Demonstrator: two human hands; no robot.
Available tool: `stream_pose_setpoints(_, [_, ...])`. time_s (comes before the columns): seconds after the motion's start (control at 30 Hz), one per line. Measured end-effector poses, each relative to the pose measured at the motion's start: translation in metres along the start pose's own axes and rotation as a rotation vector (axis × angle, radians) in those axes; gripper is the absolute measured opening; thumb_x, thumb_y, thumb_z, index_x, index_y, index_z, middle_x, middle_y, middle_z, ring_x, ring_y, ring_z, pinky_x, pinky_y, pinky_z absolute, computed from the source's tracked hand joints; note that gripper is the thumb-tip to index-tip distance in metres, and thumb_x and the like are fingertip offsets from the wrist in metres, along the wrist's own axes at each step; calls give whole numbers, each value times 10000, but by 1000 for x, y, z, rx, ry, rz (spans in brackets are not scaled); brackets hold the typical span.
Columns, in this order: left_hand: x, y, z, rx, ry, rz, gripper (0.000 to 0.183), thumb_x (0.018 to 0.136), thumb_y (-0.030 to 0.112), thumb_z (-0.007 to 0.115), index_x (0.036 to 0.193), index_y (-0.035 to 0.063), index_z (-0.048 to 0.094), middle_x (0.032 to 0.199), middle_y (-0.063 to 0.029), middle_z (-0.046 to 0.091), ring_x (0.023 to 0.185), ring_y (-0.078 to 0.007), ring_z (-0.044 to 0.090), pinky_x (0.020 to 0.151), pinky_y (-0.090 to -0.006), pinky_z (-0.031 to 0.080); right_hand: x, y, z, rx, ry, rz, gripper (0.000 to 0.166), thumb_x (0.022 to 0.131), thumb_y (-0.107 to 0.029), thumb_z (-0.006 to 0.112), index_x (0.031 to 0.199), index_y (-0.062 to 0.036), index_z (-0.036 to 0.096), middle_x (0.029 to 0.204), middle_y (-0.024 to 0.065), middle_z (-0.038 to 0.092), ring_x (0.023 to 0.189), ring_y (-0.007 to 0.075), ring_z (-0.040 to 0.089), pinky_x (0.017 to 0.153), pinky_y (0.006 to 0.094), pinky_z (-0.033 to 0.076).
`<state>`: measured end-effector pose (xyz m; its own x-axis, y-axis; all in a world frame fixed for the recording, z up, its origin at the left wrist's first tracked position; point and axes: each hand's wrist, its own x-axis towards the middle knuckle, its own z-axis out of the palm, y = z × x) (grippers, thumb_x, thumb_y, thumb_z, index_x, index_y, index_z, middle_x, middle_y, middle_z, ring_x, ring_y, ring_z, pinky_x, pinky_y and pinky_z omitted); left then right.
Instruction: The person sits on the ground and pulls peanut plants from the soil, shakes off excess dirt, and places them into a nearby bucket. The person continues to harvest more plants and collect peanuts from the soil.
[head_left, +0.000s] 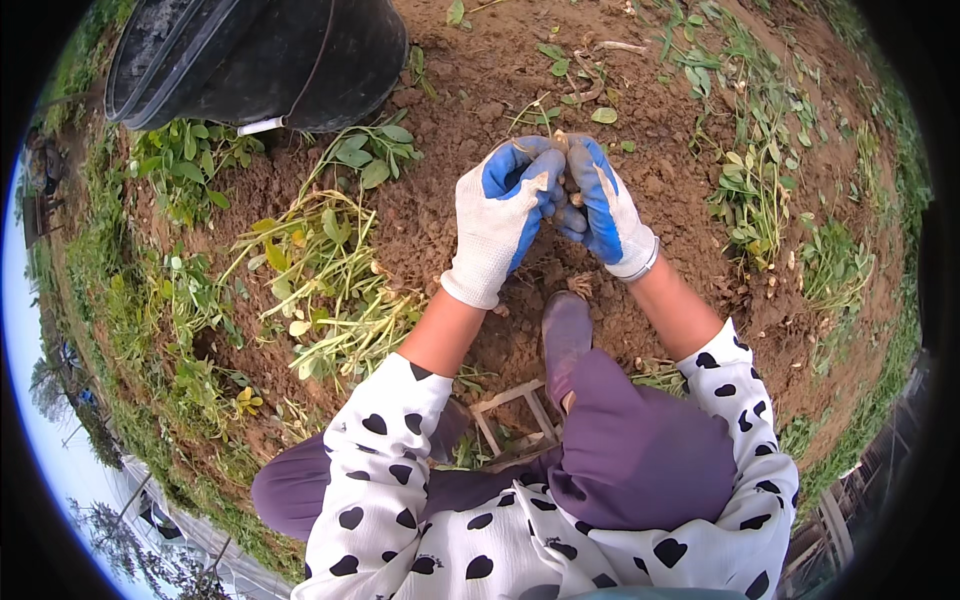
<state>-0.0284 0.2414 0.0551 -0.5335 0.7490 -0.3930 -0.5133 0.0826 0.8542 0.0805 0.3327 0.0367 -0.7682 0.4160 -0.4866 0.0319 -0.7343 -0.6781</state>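
Observation:
Both my hands wear white knit gloves with blue coated palms, brought together over the bare soil. My left hand (517, 187) has its fingers curled in, the tips meeting those of my right hand (600, 195). Between the fingertips of both hands shows a small pale peanut pod (559, 138). Another pod (576, 199) peeks out from the curled fingers of my right hand. The fingers hide whatever else they hold. Left of my hands, a heap of pulled peanut plants (337, 277) lies with its stems towards me.
A black bucket (337, 67) with a wire handle and white grip stands at the upper left. More uprooted plants (750, 195) lie along the right. Below me is a low wooden stool frame (517, 416), beside my shoe (567, 337). Loose clods cover the soil (435, 217).

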Motion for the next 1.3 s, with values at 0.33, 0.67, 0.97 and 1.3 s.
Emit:
stream_pose_setpoints(0.33, [-11, 10, -9, -276, -39, -166, 244, 916, 230, 637, 1035, 24, 583, 770, -20, 608, 606, -78, 545, 556, -213, 462, 0, 0, 6, 164, -83, 91, 227, 974, -332, 512, 1027, -112, 527, 755, -5, 561, 458, 31, 421, 398, 175, 324])
stream_pose_setpoints(0.67, [-22, -14, -29, 305, 86, 138, 238, 934, 220, 591, 1015, -4, 589, 779, -31, 601, 676, -93, 579, 611, -232, 467, -1, 1, 12, -6, -154, 172, 253, 952, -318, 568, 1077, -101, 531, 736, -5, 529, 490, 53, 434, 424, 200, 338])
stream_pose_setpoints(0.97, [-28, -3, -20, -33, 23, 3, 268, 954, 299, 574, 982, 33, 555, 778, -1, 571, 639, -46, 512, 565, -192, 424, -3, 8, 7, 321, -132, 352, 181, 969, -243, 529, 1014, -67, 535, 745, 23, 522, 469, 47, 377, 418, 186, 279])
stream_pose_setpoints(1.3, [-24, 21, -29, 803, -114, 724, 154, 835, 117, 617, 962, 30, 603, 834, -151, 609, 720, -317, 616, 632, -373, 491, 7, 7, 29, -170, 133, -107, 176, 944, -199, 563, 1064, -71, 558, 814, -3, 584, 593, 47, 508, 474, 200, 407])
